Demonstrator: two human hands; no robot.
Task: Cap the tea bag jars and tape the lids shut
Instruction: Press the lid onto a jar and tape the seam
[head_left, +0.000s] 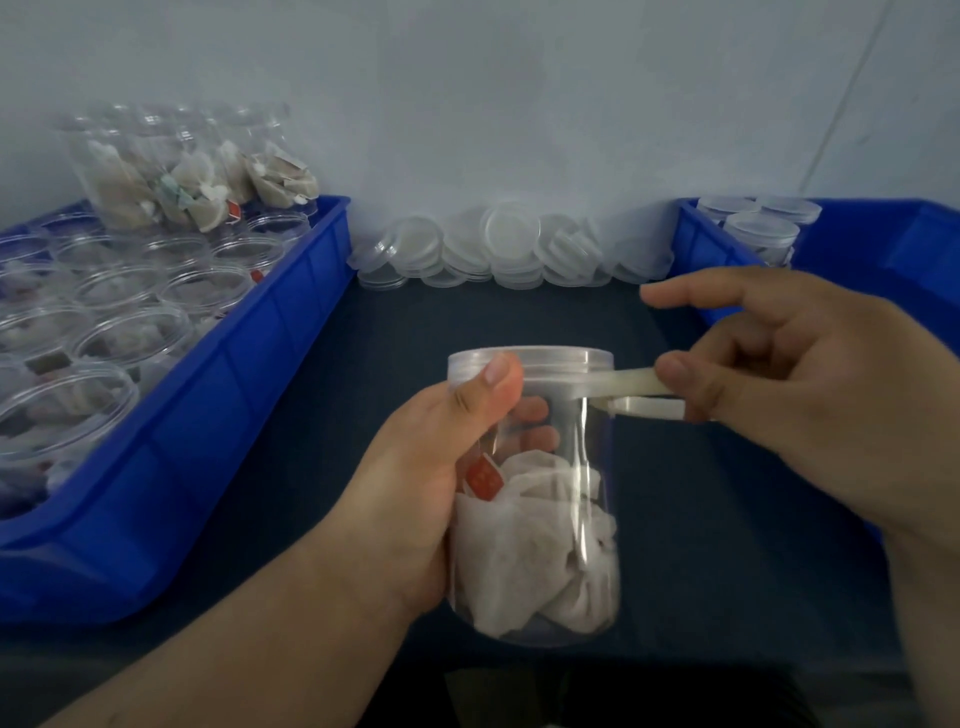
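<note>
A plain pale wall (519, 104) fills the back. It looks grey-white, and a thin line runs down it on the right side. In front of the wall is a table with a dark blue top (701, 493). The top reaches right up to the wall. The light is soft and even, and a bit dim. The near edge is very dark.

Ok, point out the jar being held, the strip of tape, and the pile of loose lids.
jar (550, 519), head view, clear wall over the tea bags.
strip of tape (631, 382), head view, stretched part beside the lid.
pile of loose lids (511, 228), head view, top lid's face.
</note>
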